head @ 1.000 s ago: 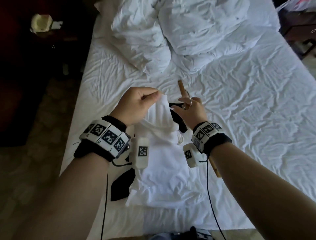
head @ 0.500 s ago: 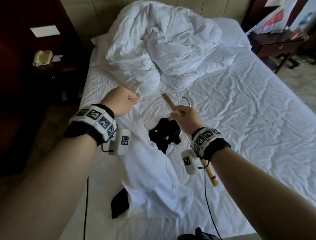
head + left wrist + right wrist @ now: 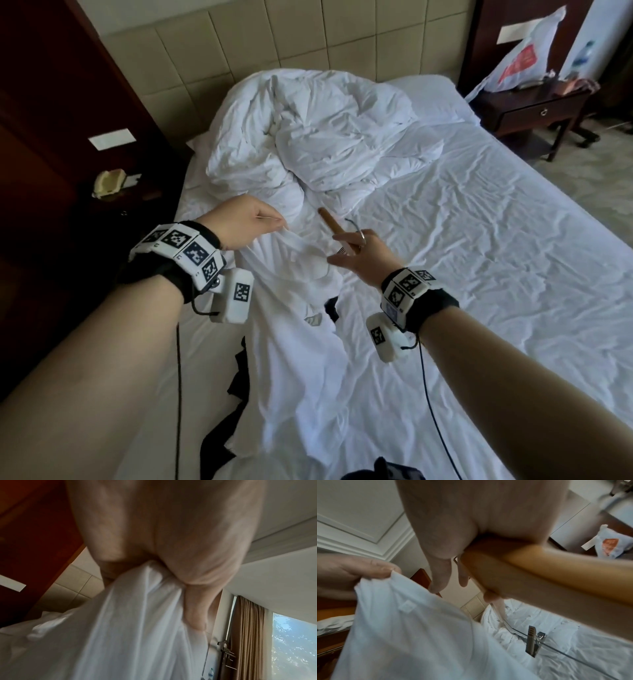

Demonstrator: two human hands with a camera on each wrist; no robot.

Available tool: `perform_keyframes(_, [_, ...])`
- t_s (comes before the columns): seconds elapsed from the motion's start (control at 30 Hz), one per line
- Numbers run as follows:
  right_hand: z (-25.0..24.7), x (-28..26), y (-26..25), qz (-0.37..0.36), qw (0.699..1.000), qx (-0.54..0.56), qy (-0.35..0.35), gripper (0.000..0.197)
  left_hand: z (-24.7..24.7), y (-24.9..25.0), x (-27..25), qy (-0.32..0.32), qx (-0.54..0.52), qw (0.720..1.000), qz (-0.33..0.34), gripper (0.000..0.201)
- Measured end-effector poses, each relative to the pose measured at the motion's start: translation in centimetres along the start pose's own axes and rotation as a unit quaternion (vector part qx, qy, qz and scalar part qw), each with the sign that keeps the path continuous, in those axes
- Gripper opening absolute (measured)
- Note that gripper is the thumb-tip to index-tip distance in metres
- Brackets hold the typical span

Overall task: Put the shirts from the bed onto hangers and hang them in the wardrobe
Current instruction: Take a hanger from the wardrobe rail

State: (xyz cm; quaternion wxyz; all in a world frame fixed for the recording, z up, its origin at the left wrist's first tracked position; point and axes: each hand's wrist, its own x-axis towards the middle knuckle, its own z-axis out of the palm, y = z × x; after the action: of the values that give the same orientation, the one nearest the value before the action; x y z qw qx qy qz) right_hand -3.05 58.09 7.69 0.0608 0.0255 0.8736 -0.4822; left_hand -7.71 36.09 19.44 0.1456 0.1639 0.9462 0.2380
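White cotton hangs between the two hands: a white shirt (image 3: 301, 349) is lifted by its collar edge at the left and trails down onto the bed (image 3: 479, 260), its lower part lying crumpled on the sheet near the foot. The left hand (image 3: 243, 224) has fingers and thumb curled tight on a bunch of the shirt's fabric, as the left wrist view shows plainly, with cloth gathered in the fist. The right hand (image 3: 364, 251) is just beside the raised collar, to its right, and grips a wooden hanger (image 3: 330, 222) in the palm; the index and neighbouring fingers stick out loosely toward the shirt while the rest wrap the wood. The hanger's metal hook curls up beside the knuckles, and in the right wrist view a metal clip (image 3: 532, 641) sits on its lower bar. The hands are apart, with the shirt's neck opening between them. One white shirt and one hanger are in hand; one black garment (image 3: 236, 387) lies on the bed partly under the white shirt. A rumpled white duvet (image 3: 325, 133) is heaped near the headboard.
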Motion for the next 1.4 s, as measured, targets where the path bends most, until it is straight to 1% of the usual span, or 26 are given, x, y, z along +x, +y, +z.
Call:
perform_keyframes(0.07, [-0.3, 0.2, -0.2, -0.014, 1.0, -0.002, -0.026, 0.054, -0.2, 1.6, -0.4, 0.029, -0.008, 1.0, 0.003, 0.02])
perform_keyframes(0.1, [-0.3, 0.3, -0.3, -0.022, 0.999, 0.001, -0.029, 0.053, -0.4, 2.2, -0.7, 0.04, -0.015, 0.999, 0.002, 0.02])
perform_keyframes(0.17, [-0.2, 0.9, -0.7, -0.036, 0.999, 0.018, -0.017, 0.049, -1.0, 2.9, -1.5, 0.051, -0.032, 0.998, 0.005, 0.019])
perform_keyframes(0.23, [0.0, 1.5, -1.2, -0.044, 0.999, 0.017, -0.002, 0.04, -1.7, 3.4, -2.6, 0.068, -0.047, 0.997, 0.009, 0.017])
perform_keyframes(0.27, [0.0, 1.7, -1.4, -0.04, 0.999, 0.002, -0.001, 0.035, -2.1, 3.4, -3.1, 0.088, -0.052, 0.995, 0.009, 0.017])
perform_keyframes(0.3, [0.1, 1.9, -1.6, -0.034, 0.999, -0.015, -0.003, 0.031, -2.5, 3.3, -3.5, 0.122, -0.051, 0.991, 0.006, 0.018])
perform_keyframes(0.4, [0.1, 1.8, -2.3, -0.032, 0.999, -0.019, -0.015, 0.023, -3.6, 1.7, -4.9, 0.236, 0.0, 0.972, -0.013, 0.024])
perform_keyframes(0.47, [-0.2, 1.7, -3.0, -0.041, 0.999, 0.013, -0.012, 0.016, -3.9, 0.2, -5.6, 0.274, 0.013, 0.961, -0.03, 0.022])
perform_keyframes(0.53, [-0.8, 1.7, -4.1, -0.051, 0.998, 0.038, 0.011, 0.01, -3.8, -1.1, -6.2, 0.295, 0.023, 0.954, -0.053, 0.023])
perform_keyframes(0.6, [-1.6, 1.9, -5.3, -0.066, 0.996, 0.049, 0.041, 0.011, -3.2, -2.5, -6.3, 0.291, 0.024, 0.954, -0.061, 0.021])
perform_keyframes(0.67, [-2.5, 1.9, -6.5, -0.074, 0.994, 0.033, 0.071, 0.017, -2.8, -3.5, -6.6, 0.266, 0.029, 0.961, -0.073, 0.018])
perform_keyframes(0.7, [-3.0, 1.8, -7.1, -0.079, 0.993, 0.019, 0.084, 0.018, -2.5, -4.1, -6.4, 0.262, 0.033, 0.962, -0.075, 0.034])
perform_keyframes(0.73, [-3.5, 1.7, -7.6, -0.085, 0.992, 0.008, 0.095, 0.018, -2.2, -4.3, -6.6, 0.253, 0.051, 0.963, -0.079, 0.023])
perform_keyframes(0.8, [-4.5, 1.4, -8.4, -0.095, 0.989, 0.005, 0.115, 0.016, -1.7, -5.0, -6.5, 0.264, 0.08, 0.959, -0.063, 0.028])
perform_keyframes(0.83, [-4.9, 1.2, -8.8, -0.097, 0.987, 0.008, 0.126, 0.014, -1.5, -5.2, -6.4, 0.271, 0.092, 0.957, -0.047, 0.027])
perform_keyframes(0.93, [-5.6, 0.9, -9.0, -0.095, 0.983, 0.002, 0.16, 0.016, -1.2, -4.7, -6.1, 0.333, 0.1, 0.938, -0.006, 0.015])
perform_keyframes(1.07, [-6.1, 0.3, -8.2, -0.133, 0.975, -0.051, 0.17, 0.025, -1.3, -3.5, -5.2, 0.395, 0.068, 0.916, 0.026, 0.018])
perform_keyframes(1.17, [-6.6, -0.3, -7.4, -0.134, 0.975, -0.025, 0.173, 0.031, -1.7, -3.2, -4.4, 0.416, 0.084, 0.903, 0.063, 0.016])
perform_keyframes(1.2, [-6.8, -0.4, -7.4, -0.133, 0.974, 0.004, 0.181, 0.031, -1.8, -3.3, -4.2, 0.413, 0.097, 0.903, 0.074, 0.016])
perform_keyframes(1.27, [-7.1, -0.7, -7.5, -0.132, 0.97, 0.053, 0.196, 0.034, -2.0, -3.8, -3.9, 0.383, 0.126, 0.912, 0.075, 0.017])
perform_keyframes(1.33, [-7.4, -0.8, -7.9, -0.131, 0.968, 0.064, 0.204, 0.04, -2.2, -4.2, -3.8, 0.341, 0.155, 0.926, 0.057, 0.015])
perform_keyframes(1.4, [-7.7, -0.8, -8.2, -0.135, 0.969, 0.048, 0.202, 0.04, -2.6, -4.3, -3.7, 0.318, 0.151, 0.936, 0.032, 0.013])
